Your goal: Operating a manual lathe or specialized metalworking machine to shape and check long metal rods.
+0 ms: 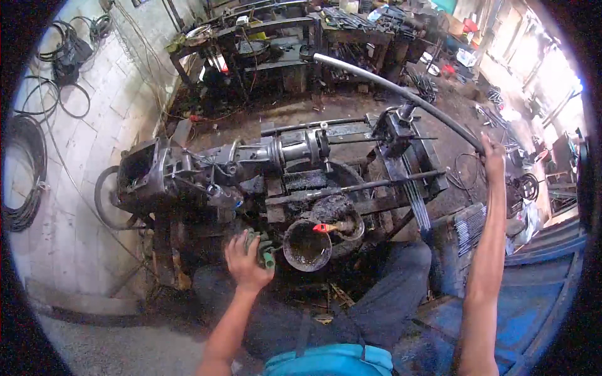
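My right hand (pixel 494 155) is closed around the near end of a long grey metal pipe (pixel 395 89). The pipe slants up and left over the machine, past an upright clamp-like block (pixel 396 128). Low at the machine's front, my left hand (pixel 246 260) has its fingers curled over a green metal part (pixel 268 252) with short knobs, which looks like a valve with levers. The greasy machine (pixel 251 153) lies lengthwise before me, with rods and a round collar (pixel 300 149). What lies under my left palm is hidden.
Near my knees stand a round can of dark liquid (pixel 307 266) and a second can (pixel 357 235) with a red-tipped brush (pixel 324 228). Thin rods (pixel 469 229) lie at right. Behind is a cluttered workbench (pixel 276 28); cable coils (pixel 28 169) hang on the left wall.
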The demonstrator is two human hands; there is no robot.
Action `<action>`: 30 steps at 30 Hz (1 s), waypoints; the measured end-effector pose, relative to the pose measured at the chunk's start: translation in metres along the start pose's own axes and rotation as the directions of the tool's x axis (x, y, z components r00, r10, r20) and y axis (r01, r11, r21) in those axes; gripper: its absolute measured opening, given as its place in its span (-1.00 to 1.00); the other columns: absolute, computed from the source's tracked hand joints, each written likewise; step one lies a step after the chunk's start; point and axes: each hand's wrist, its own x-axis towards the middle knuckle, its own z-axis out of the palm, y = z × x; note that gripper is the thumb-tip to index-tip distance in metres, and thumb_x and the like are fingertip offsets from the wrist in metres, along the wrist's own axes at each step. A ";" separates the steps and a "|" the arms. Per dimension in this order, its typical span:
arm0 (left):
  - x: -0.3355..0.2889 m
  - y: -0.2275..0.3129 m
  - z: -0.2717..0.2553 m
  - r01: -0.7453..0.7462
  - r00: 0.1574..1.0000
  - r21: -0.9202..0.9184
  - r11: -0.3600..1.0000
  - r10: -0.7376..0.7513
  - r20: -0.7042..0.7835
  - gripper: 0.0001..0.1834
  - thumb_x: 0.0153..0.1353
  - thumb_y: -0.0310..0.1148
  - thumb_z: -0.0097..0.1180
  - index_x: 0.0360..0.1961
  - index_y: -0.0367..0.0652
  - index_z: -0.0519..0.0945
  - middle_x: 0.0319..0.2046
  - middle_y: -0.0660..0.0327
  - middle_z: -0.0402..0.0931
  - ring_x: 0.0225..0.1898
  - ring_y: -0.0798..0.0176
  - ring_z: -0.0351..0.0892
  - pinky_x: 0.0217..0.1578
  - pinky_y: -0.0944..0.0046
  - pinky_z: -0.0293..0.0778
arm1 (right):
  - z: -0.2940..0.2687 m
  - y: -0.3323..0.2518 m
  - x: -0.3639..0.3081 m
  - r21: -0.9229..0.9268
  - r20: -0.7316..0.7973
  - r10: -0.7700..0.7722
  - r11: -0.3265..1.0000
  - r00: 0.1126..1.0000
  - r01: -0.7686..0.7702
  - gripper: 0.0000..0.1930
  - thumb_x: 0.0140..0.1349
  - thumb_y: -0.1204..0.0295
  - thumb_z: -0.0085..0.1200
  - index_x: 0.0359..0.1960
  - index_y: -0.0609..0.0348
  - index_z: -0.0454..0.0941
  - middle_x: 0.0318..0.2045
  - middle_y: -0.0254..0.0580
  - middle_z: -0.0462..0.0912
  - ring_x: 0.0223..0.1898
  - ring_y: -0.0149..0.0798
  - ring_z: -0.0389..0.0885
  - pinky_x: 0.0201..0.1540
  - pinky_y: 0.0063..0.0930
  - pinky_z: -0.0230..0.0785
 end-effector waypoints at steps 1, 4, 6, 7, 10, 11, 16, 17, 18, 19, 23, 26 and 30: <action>0.000 0.001 -0.001 -0.001 1.000 0.003 1.000 0.001 0.002 -0.50 -0.10 -0.19 0.27 -0.06 -0.07 0.59 0.12 0.04 0.44 0.13 -0.22 0.36 0.17 -0.17 0.26 | 0.003 -0.004 0.000 0.003 0.004 0.003 1.000 1.000 -0.003 -0.60 0.32 0.16 0.13 -0.32 0.36 0.66 -0.50 -0.40 0.56 -0.43 -0.53 0.41 -0.36 -0.54 0.28; 0.003 0.005 -0.006 -0.004 1.000 0.009 1.000 0.004 0.003 -0.50 -0.11 -0.19 0.27 -0.06 -0.07 0.60 0.13 0.03 0.44 0.13 -0.23 0.36 0.16 -0.16 0.28 | 0.003 -0.008 -0.004 0.162 -0.030 0.005 0.987 1.000 0.000 -0.61 0.31 0.17 0.15 -0.30 0.37 0.68 -0.42 -0.32 0.63 -0.33 -0.49 0.48 -0.23 -0.53 0.35; 0.004 0.004 -0.005 -0.015 1.000 0.013 1.000 0.015 0.005 -0.50 -0.11 -0.20 0.27 -0.06 -0.08 0.60 0.13 0.03 0.44 0.12 -0.23 0.36 0.16 -0.17 0.28 | 0.002 -0.019 -0.002 0.068 0.032 -0.029 0.997 0.999 0.027 -0.56 0.33 0.19 0.08 0.03 0.36 0.59 -0.27 -0.23 0.70 -0.28 -0.44 0.55 -0.15 -0.52 0.38; 0.003 0.003 -0.005 -0.016 1.000 0.020 1.000 0.016 0.007 -0.49 -0.11 -0.20 0.27 -0.06 -0.09 0.59 0.13 0.03 0.44 0.12 -0.24 0.36 0.16 -0.17 0.29 | 0.000 -0.034 -0.007 -0.014 0.062 0.091 0.996 0.994 -0.090 -0.58 0.33 0.19 0.09 -0.01 0.33 0.62 -0.51 -0.41 0.57 -0.53 -0.54 0.40 -0.47 -0.57 0.23; 0.001 0.002 0.001 -0.019 1.000 0.022 1.000 0.019 0.009 -0.48 -0.11 -0.20 0.27 -0.05 -0.10 0.59 0.12 0.01 0.43 0.12 -0.26 0.35 0.16 -0.18 0.29 | 0.001 -0.040 -0.008 0.060 0.078 0.110 0.992 0.991 -0.115 -0.60 0.31 0.17 0.13 -0.24 0.37 0.69 -0.47 -0.33 0.62 -0.38 -0.48 0.45 -0.24 -0.48 0.31; 0.003 0.004 0.000 -0.036 0.999 0.022 0.999 0.035 0.013 -0.48 -0.11 -0.20 0.27 -0.05 -0.10 0.59 0.12 0.01 0.43 0.12 -0.26 0.35 0.16 -0.18 0.29 | -0.001 -0.041 -0.008 0.063 0.068 0.123 0.990 0.990 -0.127 -0.60 0.31 0.17 0.13 -0.24 0.37 0.69 -0.47 -0.33 0.62 -0.38 -0.48 0.45 -0.24 -0.48 0.31; 0.004 0.007 0.003 -0.036 0.999 0.025 0.999 0.035 0.034 -0.42 -0.07 -0.10 0.22 0.01 -0.15 0.57 0.14 -0.06 0.43 0.13 -0.27 0.35 0.17 -0.15 0.28 | -0.008 -0.010 0.003 0.018 0.093 0.028 0.999 0.995 -0.029 -0.58 0.29 0.14 0.15 -0.34 0.38 0.67 -0.63 -0.48 0.36 -0.56 -0.54 0.29 -0.50 -0.53 0.17; 0.003 0.005 0.004 -0.037 0.999 0.023 0.999 0.037 0.032 -0.44 -0.07 -0.12 0.23 -0.01 -0.14 0.57 0.13 -0.07 0.43 0.13 -0.28 0.36 0.17 -0.17 0.29 | -0.002 -0.011 0.000 0.024 0.093 0.035 0.999 0.995 -0.037 -0.58 0.29 0.14 0.15 -0.34 0.38 0.67 -0.63 -0.48 0.36 -0.56 -0.54 0.29 -0.50 -0.53 0.17; 0.003 0.004 0.006 -0.045 0.998 0.020 0.999 0.044 0.035 -0.44 -0.07 -0.12 0.23 -0.01 -0.14 0.57 0.13 -0.07 0.43 0.13 -0.28 0.36 0.17 -0.17 0.29 | 0.001 -0.021 -0.005 0.075 0.046 0.035 0.996 0.998 -0.039 -0.58 0.29 0.14 0.15 -0.34 0.38 0.67 -0.65 -0.48 0.34 -0.58 -0.55 0.26 -0.53 -0.52 0.14; 0.003 0.004 0.007 -0.039 0.999 0.026 0.999 0.038 0.033 -0.44 -0.07 -0.14 0.24 -0.01 -0.14 0.57 0.13 -0.08 0.43 0.13 -0.28 0.36 0.17 -0.17 0.29 | 0.003 -0.030 -0.008 0.125 -0.002 0.037 0.991 0.999 -0.036 -0.58 0.29 0.14 0.15 -0.34 0.38 0.67 -0.66 -0.49 0.31 -0.60 -0.56 0.24 -0.56 -0.51 0.10; 0.002 0.004 0.005 -0.029 0.999 0.022 0.999 0.028 0.020 -0.45 -0.09 -0.18 0.26 -0.02 -0.15 0.57 0.12 -0.09 0.43 0.12 -0.29 0.36 0.17 -0.17 0.30 | 0.001 -0.040 -0.015 0.154 0.036 0.177 0.972 0.984 -0.180 -0.59 0.29 0.13 0.14 -0.34 0.34 0.68 -0.68 -0.50 0.31 -0.62 -0.56 0.23 -0.57 -0.52 0.10; 0.004 0.006 0.004 -0.039 0.999 0.002 0.999 0.039 0.033 -0.46 -0.10 -0.18 0.23 -0.02 -0.14 0.58 0.12 -0.07 0.42 0.12 -0.29 0.35 0.17 -0.18 0.28 | 0.000 -0.027 -0.010 0.083 0.027 0.147 0.985 0.989 -0.149 -0.62 0.29 0.13 0.14 -0.32 0.28 0.70 -0.67 -0.53 0.31 -0.62 -0.57 0.23 -0.56 -0.54 0.12; 0.003 0.004 0.006 -0.015 0.999 0.016 1.000 0.014 0.037 -0.45 -0.08 -0.16 0.22 -0.02 -0.15 0.57 0.12 -0.07 0.42 0.13 -0.28 0.35 0.18 -0.18 0.27 | -0.001 -0.038 -0.009 0.084 -0.038 0.101 0.992 0.994 -0.098 -0.61 0.28 0.15 0.15 -0.27 0.31 0.70 -0.68 -0.52 0.37 -0.62 -0.59 0.26 -0.58 -0.53 0.11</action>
